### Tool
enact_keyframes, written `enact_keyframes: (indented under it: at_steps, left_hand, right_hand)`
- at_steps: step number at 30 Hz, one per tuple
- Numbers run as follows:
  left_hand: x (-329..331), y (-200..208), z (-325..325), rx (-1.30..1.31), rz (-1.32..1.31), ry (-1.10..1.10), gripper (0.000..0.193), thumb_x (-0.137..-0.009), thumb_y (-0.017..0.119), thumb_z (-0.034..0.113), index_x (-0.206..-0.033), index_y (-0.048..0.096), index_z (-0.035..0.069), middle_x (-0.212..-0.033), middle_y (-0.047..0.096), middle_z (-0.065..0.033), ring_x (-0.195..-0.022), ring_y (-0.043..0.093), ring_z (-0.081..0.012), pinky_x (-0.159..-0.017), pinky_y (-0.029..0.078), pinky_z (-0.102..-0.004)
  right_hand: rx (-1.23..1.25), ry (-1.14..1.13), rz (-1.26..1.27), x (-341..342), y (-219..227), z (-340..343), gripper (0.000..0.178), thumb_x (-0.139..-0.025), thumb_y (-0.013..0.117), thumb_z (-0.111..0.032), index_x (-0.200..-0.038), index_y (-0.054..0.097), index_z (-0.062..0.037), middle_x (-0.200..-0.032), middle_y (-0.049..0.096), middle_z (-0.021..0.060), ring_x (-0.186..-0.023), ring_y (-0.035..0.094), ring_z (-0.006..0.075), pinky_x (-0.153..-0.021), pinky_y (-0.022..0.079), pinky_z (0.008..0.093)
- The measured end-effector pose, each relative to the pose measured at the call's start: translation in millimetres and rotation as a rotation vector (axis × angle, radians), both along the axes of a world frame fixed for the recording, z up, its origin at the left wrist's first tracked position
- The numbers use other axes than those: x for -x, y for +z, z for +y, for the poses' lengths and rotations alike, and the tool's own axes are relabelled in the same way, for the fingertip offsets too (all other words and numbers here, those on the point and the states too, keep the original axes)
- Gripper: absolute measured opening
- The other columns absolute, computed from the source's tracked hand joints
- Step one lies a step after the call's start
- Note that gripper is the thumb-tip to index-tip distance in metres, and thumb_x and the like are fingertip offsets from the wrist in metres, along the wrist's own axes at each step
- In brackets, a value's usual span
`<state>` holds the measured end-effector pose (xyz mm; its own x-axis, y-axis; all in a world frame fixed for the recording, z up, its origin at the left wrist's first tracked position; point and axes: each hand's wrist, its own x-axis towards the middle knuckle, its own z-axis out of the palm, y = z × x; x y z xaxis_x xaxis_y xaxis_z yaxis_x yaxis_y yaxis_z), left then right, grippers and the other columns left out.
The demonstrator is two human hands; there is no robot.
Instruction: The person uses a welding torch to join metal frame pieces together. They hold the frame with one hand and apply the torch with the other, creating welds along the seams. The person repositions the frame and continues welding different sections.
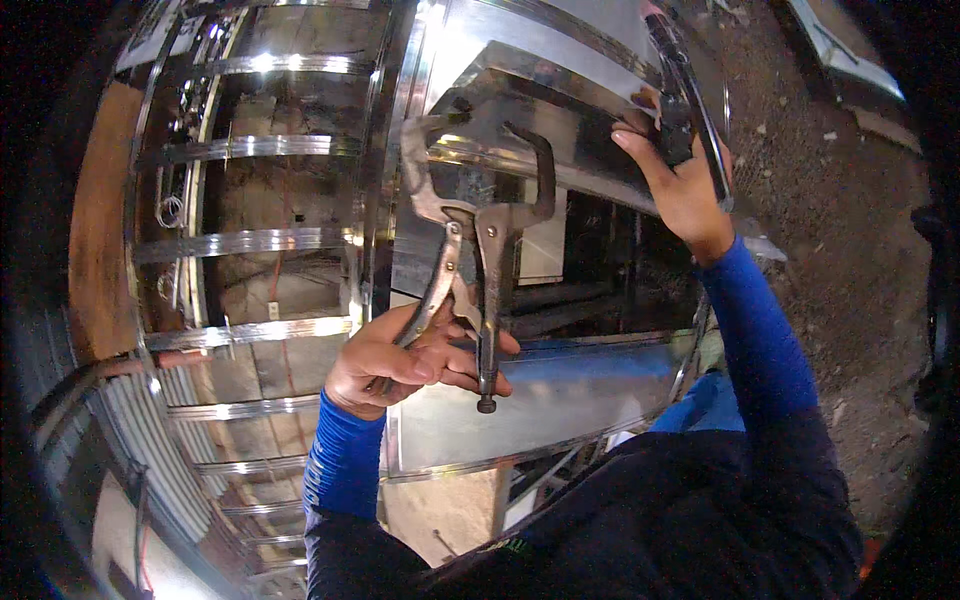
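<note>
My left hand (410,350) is closed around the handles of a locking C-clamp (490,235), a steel pair of pliers with curved jaws. Its jaws point away from me, and their tips stand apart with nothing visibly gripped between them. Behind the clamp lies a shiny metal panel (530,410) with mirror-like reflections. At the upper right, my right hand (690,190) is at the panel frame's far right side, its thumb stretched toward the polished surface. A dark glossy bar (685,75) runs along that hand, whose fingers are mostly hidden behind it and seem wrapped around it.
On the left, a ladder-like framework of shiny metal bars (250,240) spans a gap, with lower surfaces visible through it. A brown wooden board (100,220) borders it. Corrugated sheet (150,440) lies at the lower left. Rough dirt ground (810,230) stretches along the right.
</note>
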<state>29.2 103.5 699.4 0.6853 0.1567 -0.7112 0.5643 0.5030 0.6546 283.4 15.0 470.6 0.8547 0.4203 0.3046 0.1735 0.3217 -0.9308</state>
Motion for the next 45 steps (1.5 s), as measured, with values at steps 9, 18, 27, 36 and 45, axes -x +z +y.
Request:
enact_keyframes:
  at_steps: [9,18,27,36,45]
  left_hand:
    - [-1,11,12,-0.001,-0.032,-0.172,0.094,-0.072,0.066,0.016,-0.156,0.025,0.013,-0.144,0.037,-0.0432,-0.114,0.052,-0.0663,-0.095,0.041,-0.0737]
    - [-12,19,19,-0.195,0.013,-0.096,0.103,-0.064,0.068,0.017,-0.155,0.023,0.002,-0.121,0.055,-0.0365,-0.097,0.064,-0.0548,-0.091,0.048,-0.0666]
    - [-19,11,24,-0.173,-0.033,-0.085,0.09,-0.072,0.072,0.025,-0.145,0.031,-0.008,-0.097,0.056,-0.0234,-0.075,0.064,-0.0401,-0.066,0.051,-0.0477]
    - [-3,11,24,-0.139,0.036,0.038,0.074,-0.07,0.071,0.022,-0.132,0.043,-0.005,-0.103,0.055,-0.0241,-0.074,0.059,-0.0367,-0.062,0.047,-0.0485]
    - [-3,9,35,-0.145,0.089,0.011,0.061,-0.076,0.071,0.023,-0.126,0.046,-0.002,-0.085,0.058,-0.0231,-0.069,0.059,-0.032,-0.058,0.048,-0.0434]
  right_hand:
    - [-0.089,-0.128,-0.078,-1,11,-10,0.036,-0.084,0.079,-0.016,-0.11,0.06,0.0018,-0.108,0.066,0.0159,-0.096,0.064,0.0263,-0.086,0.05,0.0381]
    - [0.02,-0.102,-0.212,-13,9,-19,0.044,-0.085,0.077,-0.029,-0.103,0.054,0.0032,-0.091,0.051,0.0207,-0.081,0.05,0.0386,-0.072,0.04,0.0451]
    - [-0.044,-0.087,-0.148,-18,7,-15,0.043,-0.084,0.079,-0.028,-0.103,0.055,0.003,-0.092,0.054,0.0206,-0.085,0.053,0.0382,-0.074,0.042,0.0449]
    - [-0.613,-0.203,0.364,78,-53,-10,0.025,-0.087,0.077,-0.013,-0.102,0.06,-0.0034,-0.09,0.061,0.0046,-0.083,0.058,0.0135,-0.076,0.048,0.0274]
    - [-1.206,1.103,1.392,160,-24,-23,0.08,-0.082,0.044,-0.086,-0.109,0.052,-0.0114,-0.076,0.05,0.003,-0.061,0.047,0.0147,-0.051,0.039,0.0308]
